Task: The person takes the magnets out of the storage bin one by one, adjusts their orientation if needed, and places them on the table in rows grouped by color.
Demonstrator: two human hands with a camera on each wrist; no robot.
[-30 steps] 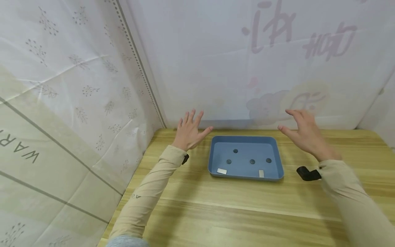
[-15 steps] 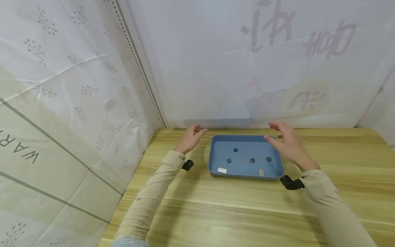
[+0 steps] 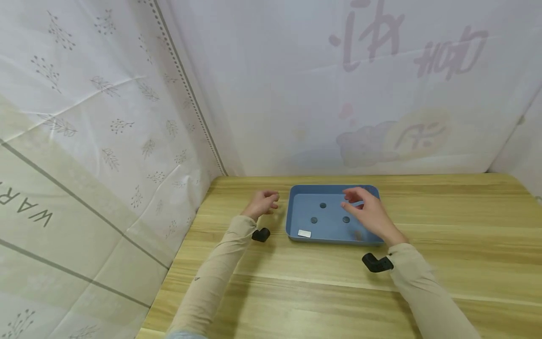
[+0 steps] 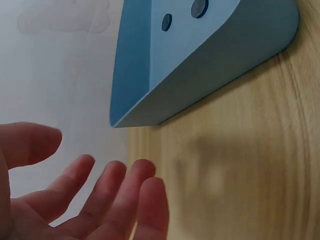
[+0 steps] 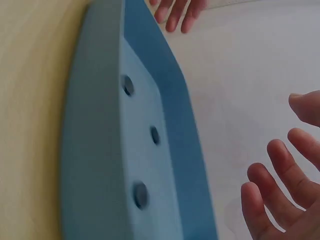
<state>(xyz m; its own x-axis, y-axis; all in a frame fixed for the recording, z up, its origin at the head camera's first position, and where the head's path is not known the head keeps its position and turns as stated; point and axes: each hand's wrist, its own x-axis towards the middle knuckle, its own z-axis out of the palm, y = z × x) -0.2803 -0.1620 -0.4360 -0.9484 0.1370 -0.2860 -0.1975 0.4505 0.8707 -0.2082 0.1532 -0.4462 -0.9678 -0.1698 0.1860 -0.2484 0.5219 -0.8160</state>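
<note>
A shallow blue tray (image 3: 330,240) lies on the wooden table with small dark grey discs inside; in the head view, one disc (image 3: 346,219) shows just left of the right hand. Near the tray's front wall is a flat silvery rectangular piece (image 3: 304,233). Above the tray's right part hovers my right hand (image 3: 370,214), fingers loosely bent and holding nothing. It hides some of the tray's right side. My left hand (image 3: 260,205) hangs beside the tray's left wall, apart from it. In the left wrist view its fingers (image 4: 145,195) are relaxed, with nothing between them.
The wooden table (image 3: 296,287) runs on around the tray. A pale printed cloth (image 3: 271,94) stands behind its far edge, and another patterned cloth (image 3: 106,141) borders the left. Black wrist devices (image 3: 377,262) sit under both sleeves.
My right hand has moved left and down from beyond the tray's right side to over it, covering a disc there. My left hand has lowered, its spread fingers now more bent.
</note>
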